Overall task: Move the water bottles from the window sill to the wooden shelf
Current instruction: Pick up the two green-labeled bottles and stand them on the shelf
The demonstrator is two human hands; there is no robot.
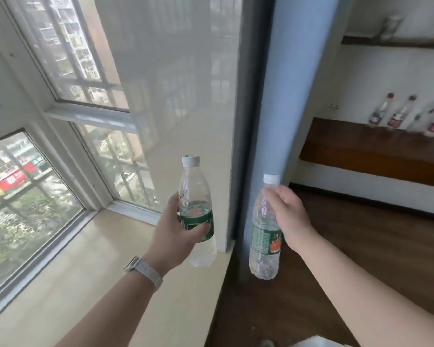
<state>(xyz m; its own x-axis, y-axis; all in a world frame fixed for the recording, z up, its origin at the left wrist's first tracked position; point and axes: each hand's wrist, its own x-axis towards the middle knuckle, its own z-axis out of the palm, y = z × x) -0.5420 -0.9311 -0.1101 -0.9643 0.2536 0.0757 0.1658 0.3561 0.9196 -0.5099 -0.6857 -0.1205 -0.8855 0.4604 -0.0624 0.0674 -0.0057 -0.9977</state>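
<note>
My left hand [177, 229] grips a clear water bottle with a green label [194, 186] around its middle, held upright above the right end of the cream window sill [90, 261]. A second clear bottle with a green and red label [264, 236] hangs upright beyond the sill's edge, over the wooden floor; my right hand [290, 216] grips it by the shoulder just below the white cap. The wooden shelf [356, 149] runs along the right wall, with several red-capped bottles [396, 113] standing on it.
A grey-blue rolled curtain [283, 96] and a dark wall edge stand between the sill and the shelf. A higher wooden shelf [391, 42] holds a blurred bottle. Dark wooden floor [361, 246] spreads to the right. Windows line the sill's left side.
</note>
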